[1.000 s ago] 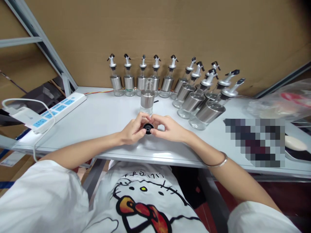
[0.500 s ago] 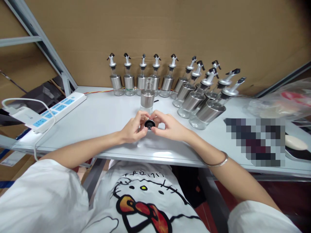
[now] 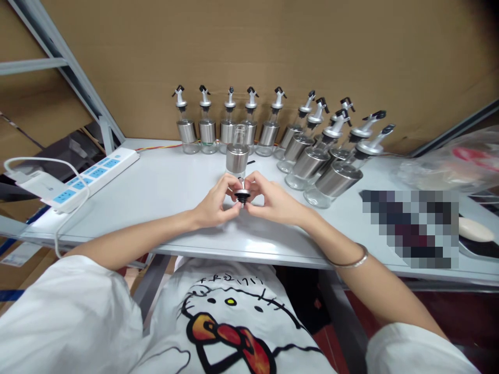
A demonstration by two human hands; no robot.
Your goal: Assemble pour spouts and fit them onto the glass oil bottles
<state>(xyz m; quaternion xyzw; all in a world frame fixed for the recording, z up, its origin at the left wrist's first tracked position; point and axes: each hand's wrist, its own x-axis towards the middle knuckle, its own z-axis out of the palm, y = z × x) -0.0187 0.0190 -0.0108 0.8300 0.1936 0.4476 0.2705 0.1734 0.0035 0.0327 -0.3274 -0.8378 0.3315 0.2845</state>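
Between both hands is a pourer cap (image 3: 242, 194) with a silver collar and a black ribbed stopper that points down. My left hand (image 3: 221, 202) grips it from the left, thumb and fingers bent round it. From the right, the fingers of my right hand (image 3: 267, 200) hold the same cap. Just behind them an uncapped glass bottle (image 3: 237, 157) with a steel sleeve stands upright on the grey table (image 3: 163, 182). Capped bottles (image 3: 208, 132) stand in a row along the back, and more capped bottles (image 3: 307, 163) are grouped at the right.
A white power strip (image 3: 93, 176) with a plugged-in cable lies on the left of the table. On the right are a clear plastic bag (image 3: 448, 161), a pixelated patch and a pale oval object (image 3: 474, 229). Cardboard (image 3: 241, 47) backs the table.
The cap has tilted between my fingers: its underside faced me before, and now the stopper points down with the silver spout part showing above. Both hands have barely moved.
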